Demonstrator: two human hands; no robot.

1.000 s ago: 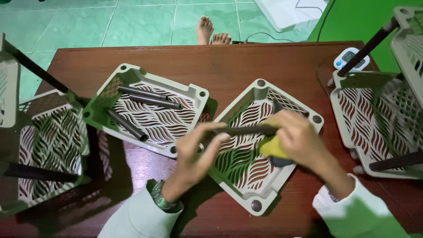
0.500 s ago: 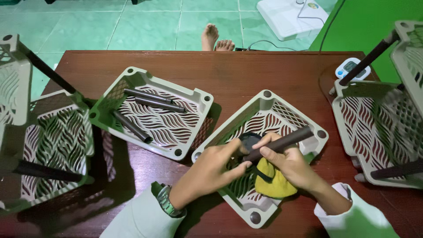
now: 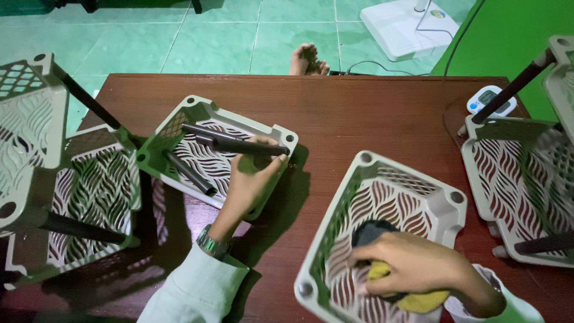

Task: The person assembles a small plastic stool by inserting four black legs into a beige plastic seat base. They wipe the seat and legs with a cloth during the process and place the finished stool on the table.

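My left hand (image 3: 251, 179) grips a dark tube (image 3: 239, 146) and holds it over the middle green-and-white shelf tray (image 3: 281, 134), beside two more dark tubes (image 3: 188, 173) lying in that tray. My right hand (image 3: 412, 266) presses a yellow sponge (image 3: 418, 299) with a dark pad (image 3: 371, 230) into the near tray (image 3: 442, 206), which sits at the table's front right. A watch is on my left wrist.
The brown wooden table (image 3: 359, 113) carries an assembled rack with dark posts at the left (image 3: 36, 137) and another at the right (image 3: 526, 179). A small white timer (image 3: 490, 98) lies at the back right. A person's bare foot (image 3: 308, 60) rests on the green floor beyond the table.
My left hand has carried the dark tube from the near tray over to the middle tray. My right hand has let go of it and now presses the sponge down.
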